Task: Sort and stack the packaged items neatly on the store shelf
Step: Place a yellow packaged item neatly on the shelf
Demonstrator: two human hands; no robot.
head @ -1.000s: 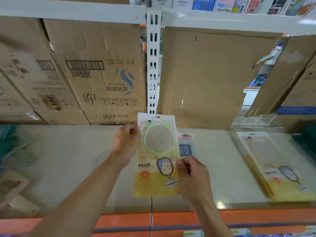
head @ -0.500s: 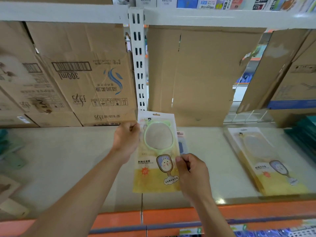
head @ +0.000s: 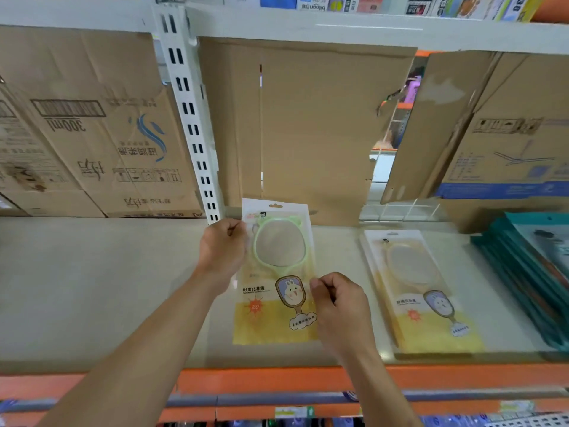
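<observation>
Mirror pack [head: 275, 274]: flat clear-and-yellow sleeve with a green-framed hand mirror inside and a bunny sticker low on the front. It's over the shelf [head: 92, 288] mid-span, near the front edge. Left hand [head: 222, 249] pinches the upper left edge, right hand [head: 338, 298] pinches the right edge lower down. Open board to the left. Matching pack [head: 421, 291] lies apart on the right, teal packs [head: 529, 272] beyond it. Long axis runs front-to-back, hang tab toward the rear cardboard boxes [head: 308, 127].
</observation>
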